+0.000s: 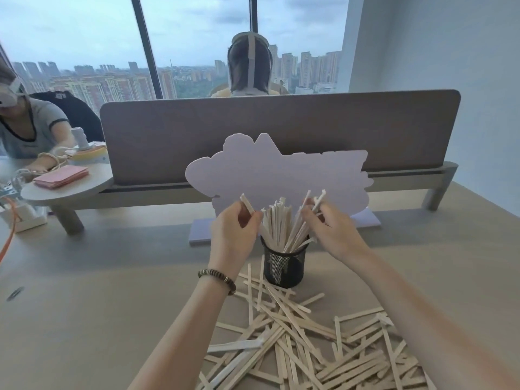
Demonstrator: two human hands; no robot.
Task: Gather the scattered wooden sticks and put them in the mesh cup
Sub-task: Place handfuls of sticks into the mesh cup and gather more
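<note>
Nearest the camera, a loose heap of flat, pale wooden sticks (pixel 304 347) lies criss-crossed on the beige desk top (pixel 98 305), spreading from the bottom edge of the view up to the foot of the cup. Two bare forearms reach forward over this heap; the left wrist wears a dark beaded bracelet (pixel 218 278).

Just beyond the heap stands the round black wire-mesh cup (pixel 284 266), upright on the desk. A bundle of upright sticks (pixel 281 223) already fills it, fanning out above the rim.

The left hand (pixel 233 229) is at the left side of the bundle, its fingers curled and pinching one stick that juts up past the thumb. The right hand (pixel 332 226) is at the right side of the bundle, fingers closed around a few sticks whose tips rise above the knuckles.

Behind the cup stands a pale lilac cut-out board with a wavy outline (pixel 281 175) on a flat base. Farther back runs a grey felt desk divider (pixel 281 130). Beyond it a person (pixel 250 71) sits facing away, against a tall window (pixel 197 38) showing city towers. At far left another person (pixel 31 128) sits at a neighbouring desk.
</note>
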